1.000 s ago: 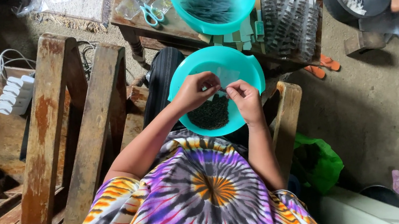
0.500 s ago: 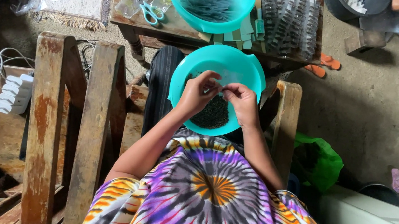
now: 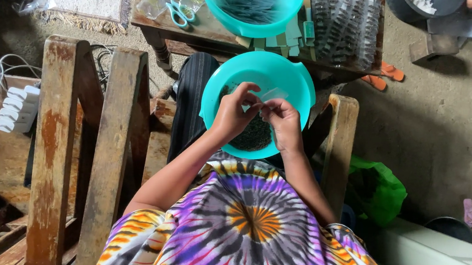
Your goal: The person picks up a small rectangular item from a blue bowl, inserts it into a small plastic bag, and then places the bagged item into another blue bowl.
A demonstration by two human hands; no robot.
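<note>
1. My left hand point(image 3: 233, 115) and right hand point(image 3: 282, 123) meet over the teal bowl point(image 3: 295, 82) in my lap, fingertips pinched together on a small clear packet point(image 3: 272, 95).
2. Both hands are narrow, closed around that packet; I cannot tell whether anything sits inside it.
3. The packet hangs above the far half of the bowl, over the dark heap point(image 3: 254, 136) of small loose pieces lying near the bowl's near rim.
4. Risk as I judge it: the bowl rests on my lap with nothing bracing it, so a knee shift or a wrist pressing the rim could tip it and spill the heap onto the floor.
5. The packet looks thin and slippery; a loose pinch could drop it into the heap.
6. A second teal bowl point(image 3: 216, 0) sits at the near edge of the wooden table point(image 3: 202, 34), beside scissors point(image 3: 176, 10); a high reach could knock it.
</note>
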